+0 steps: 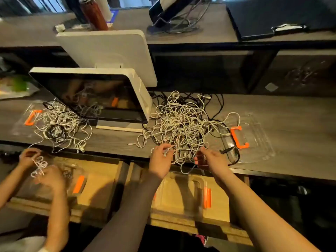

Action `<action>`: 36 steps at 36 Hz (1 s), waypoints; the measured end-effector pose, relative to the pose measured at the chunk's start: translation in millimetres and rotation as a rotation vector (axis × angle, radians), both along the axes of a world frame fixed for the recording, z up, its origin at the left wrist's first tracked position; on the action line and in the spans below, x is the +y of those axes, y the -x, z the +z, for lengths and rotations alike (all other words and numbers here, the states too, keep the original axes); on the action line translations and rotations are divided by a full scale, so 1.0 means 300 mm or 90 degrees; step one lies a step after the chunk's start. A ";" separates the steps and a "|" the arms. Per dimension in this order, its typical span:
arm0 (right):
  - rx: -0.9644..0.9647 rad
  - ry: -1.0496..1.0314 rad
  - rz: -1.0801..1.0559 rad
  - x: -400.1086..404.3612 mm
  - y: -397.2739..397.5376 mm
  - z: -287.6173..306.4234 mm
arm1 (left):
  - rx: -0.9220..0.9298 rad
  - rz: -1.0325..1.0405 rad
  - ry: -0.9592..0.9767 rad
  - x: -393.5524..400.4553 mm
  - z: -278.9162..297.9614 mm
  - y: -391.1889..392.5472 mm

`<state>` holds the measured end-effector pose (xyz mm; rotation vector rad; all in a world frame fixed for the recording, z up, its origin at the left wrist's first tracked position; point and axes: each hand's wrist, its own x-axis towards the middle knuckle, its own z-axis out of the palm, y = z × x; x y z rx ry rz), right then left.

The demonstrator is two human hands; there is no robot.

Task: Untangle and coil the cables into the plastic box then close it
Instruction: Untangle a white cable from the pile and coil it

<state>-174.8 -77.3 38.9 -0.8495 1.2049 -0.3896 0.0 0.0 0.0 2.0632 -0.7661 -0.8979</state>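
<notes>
While both hands are working at the near edge of the dark wood-grain tabletop [272, 113], the big tangled heap of white cables [180, 122] is sitting mid-tabletop, its near strands spilling over that edge. Left hand [161, 159] is pinching a white strand at the heap's front, grip narrow on it. Right hand [211, 158] is reaching into the heap's near right side, fingers curled; cannot tell whether its grip is holding a cable.

Open room is lying to the right, past the clear plastic lid with an orange C-shaped handle [239, 137], which is lying flat just beside the heap with cable loops crossing it. On the left the white tilted monitor [94, 97] is crowding the heap.

Clear plastic box with orange latch [185, 191] is sitting open below the tabletop edge on a light wooden surface [101, 179], under the hands; contents blurred.

Far left, another person's hands [36, 168] are coiling a white cable over a second clear box [76, 182], near a smaller cable pile [58, 124].
</notes>
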 end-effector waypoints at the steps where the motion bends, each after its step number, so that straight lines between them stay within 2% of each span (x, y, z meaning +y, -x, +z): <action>1: -0.003 -0.003 0.003 0.003 -0.018 0.004 | -0.005 -0.007 -0.013 -0.001 -0.018 -0.016; 4: -0.002 -0.003 0.006 0.023 -0.061 -0.012 | -0.020 -0.033 -0.078 -0.005 -0.060 -0.050; 7: 0.064 0.013 0.012 0.039 -0.096 -0.027 | -0.057 -0.066 -0.102 -0.021 -0.081 -0.078; 11: 0.086 0.000 -0.015 0.045 -0.139 -0.045 | -0.085 -0.143 -0.139 -0.039 -0.091 -0.102; 15: 0.110 0.018 -0.014 0.051 -0.183 -0.069 | -0.100 -0.172 -0.123 -0.052 -0.118 -0.125; 20: 0.160 0.260 0.015 0.054 -0.251 -0.093 | -0.034 -0.208 -0.067 -0.057 -0.081 -0.142; 23: 0.184 0.339 0.078 0.046 -0.300 -0.072 | 0.011 -0.218 -0.045 -0.064 -0.025 -0.140; 27: 0.162 0.352 0.157 0.028 -0.345 -0.051 | -0.006 -0.209 0.018 -0.079 0.097 -0.142; 33: 0.120 0.371 0.055 -0.047 -0.332 0.004 | -0.021 -0.164 0.106 -0.093 0.222 -0.160; 36: 0.119 0.398 0.057 -0.085 -0.317 0.046 | 0.024 -0.160 0.110 -0.093 0.250 -0.164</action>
